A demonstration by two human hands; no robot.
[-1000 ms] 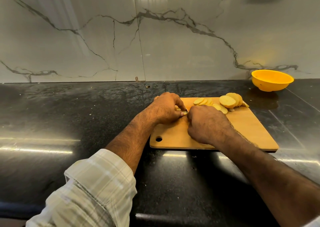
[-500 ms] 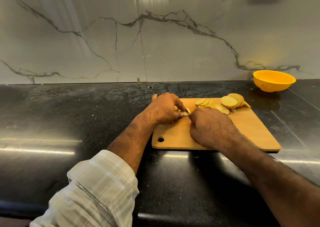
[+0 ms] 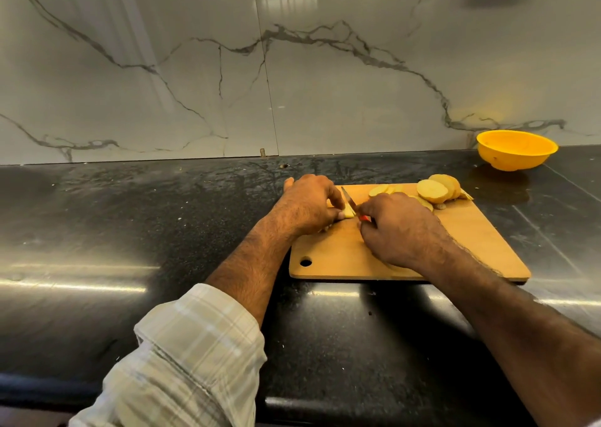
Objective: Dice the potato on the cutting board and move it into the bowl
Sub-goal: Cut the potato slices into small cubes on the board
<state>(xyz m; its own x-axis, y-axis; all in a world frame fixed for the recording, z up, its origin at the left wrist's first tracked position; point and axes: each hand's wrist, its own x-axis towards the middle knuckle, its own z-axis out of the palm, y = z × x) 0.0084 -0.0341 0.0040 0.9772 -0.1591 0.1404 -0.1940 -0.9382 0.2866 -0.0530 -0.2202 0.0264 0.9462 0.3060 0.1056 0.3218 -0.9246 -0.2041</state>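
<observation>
A wooden cutting board (image 3: 481, 247) lies on the black counter. My left hand (image 3: 309, 203) curls over a small potato piece (image 3: 348, 212) at the board's far left and pins it down. My right hand (image 3: 398, 228) grips a knife (image 3: 349, 200) with a red handle, its blade angled against that piece. A pile of round potato slices (image 3: 431, 190) sits at the board's far right side. The yellow bowl (image 3: 517, 150) stands on the counter beyond the board, at the far right by the wall.
The black counter (image 3: 130, 231) stretches wide to the left and in front of the board. A marble wall (image 3: 292, 68) closes off the back. The counter's front edge runs under my forearms.
The knife blade has lifted into view between my hands, angled over the potato piece. Both hands stay at the same spot on the board.
</observation>
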